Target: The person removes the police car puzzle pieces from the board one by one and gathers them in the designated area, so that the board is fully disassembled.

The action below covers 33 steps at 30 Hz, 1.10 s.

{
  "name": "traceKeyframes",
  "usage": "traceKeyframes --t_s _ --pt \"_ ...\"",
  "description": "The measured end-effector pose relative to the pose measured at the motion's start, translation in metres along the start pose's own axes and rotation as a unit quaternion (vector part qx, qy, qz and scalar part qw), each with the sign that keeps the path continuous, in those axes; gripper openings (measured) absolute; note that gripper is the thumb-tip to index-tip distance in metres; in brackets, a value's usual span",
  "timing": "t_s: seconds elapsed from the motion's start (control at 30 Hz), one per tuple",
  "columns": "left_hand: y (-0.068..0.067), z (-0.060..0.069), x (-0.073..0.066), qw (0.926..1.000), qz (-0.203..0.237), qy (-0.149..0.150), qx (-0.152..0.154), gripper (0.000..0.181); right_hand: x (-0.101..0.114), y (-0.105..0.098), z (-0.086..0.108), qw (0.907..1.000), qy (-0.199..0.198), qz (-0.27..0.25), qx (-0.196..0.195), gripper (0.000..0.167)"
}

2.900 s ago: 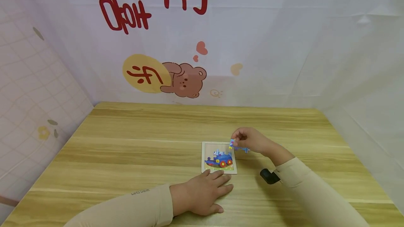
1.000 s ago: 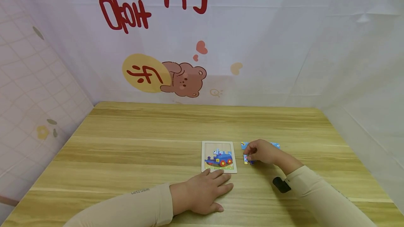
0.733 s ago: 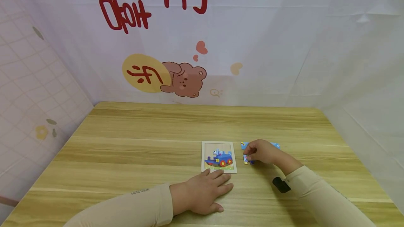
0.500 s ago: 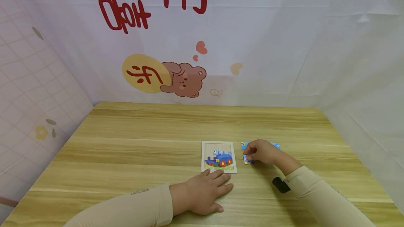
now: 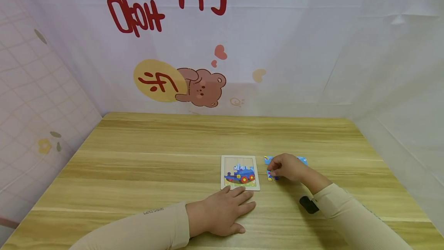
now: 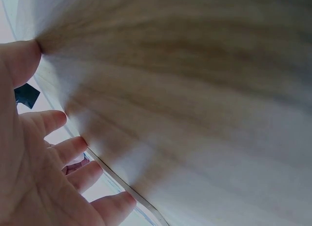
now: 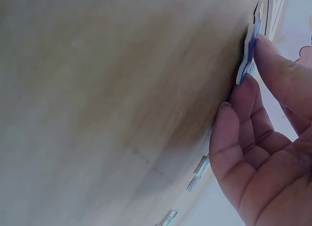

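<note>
A square puzzle board [image 5: 258, 173] with a pale frame lies on the table, a blue train picture partly filling it; its upper part shows bare backing. My left hand [image 5: 223, 212] rests flat with spread fingers, fingertips at the frame's near edge. Right of the board, my right hand [image 5: 288, 167] pinches a blue and purple puzzle piece [image 5: 270, 176] between thumb and fingers, low over the table. In the right wrist view the piece [image 7: 250, 46] stands tilted between thumb and fingers of the right hand [image 7: 273, 138]. Whether it touches the table I cannot tell.
Behind the right hand lie light blue pieces [image 5: 268, 160], partly hidden by it. A black wrist device [image 5: 308, 205] sits under the right sleeve. The wooden table [image 5: 156, 138] ends at a white curtain with a printed bear [image 5: 204, 88].
Since the earliest frame, my right hand has moved from the board's upper right corner to the right, carrying a piece down to the table side. The left hand has stayed in place.
</note>
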<state>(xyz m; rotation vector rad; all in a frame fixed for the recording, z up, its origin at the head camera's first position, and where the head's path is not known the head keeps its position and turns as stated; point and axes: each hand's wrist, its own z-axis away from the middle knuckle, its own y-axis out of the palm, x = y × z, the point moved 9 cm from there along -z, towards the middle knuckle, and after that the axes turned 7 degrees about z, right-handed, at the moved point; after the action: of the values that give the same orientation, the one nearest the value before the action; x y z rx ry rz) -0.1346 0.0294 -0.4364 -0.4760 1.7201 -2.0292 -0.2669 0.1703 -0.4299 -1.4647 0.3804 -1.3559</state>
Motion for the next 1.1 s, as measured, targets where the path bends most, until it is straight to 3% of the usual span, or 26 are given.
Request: traceKeyframes --t_s 0.67,0.93,1.1 --pt "0.000 -0.001 0.000 1.0000 -0.007 0.001 -0.003 0.063 0.003 -0.002 0.002 0.9998 0.001 0.016 -0.008 0.005" --pt "0.001 0.000 0.000 1.0000 -0.004 0.003 0.000 0.064 0.014 -0.013 -0.003 0.9988 -0.013 0.005 -0.047 0.008" --pt "0.002 0.000 0.000 1.0000 -0.004 0.003 0.004 0.063 0.025 -0.008 -0.011 0.9983 -0.018 -0.007 -0.055 0.015"
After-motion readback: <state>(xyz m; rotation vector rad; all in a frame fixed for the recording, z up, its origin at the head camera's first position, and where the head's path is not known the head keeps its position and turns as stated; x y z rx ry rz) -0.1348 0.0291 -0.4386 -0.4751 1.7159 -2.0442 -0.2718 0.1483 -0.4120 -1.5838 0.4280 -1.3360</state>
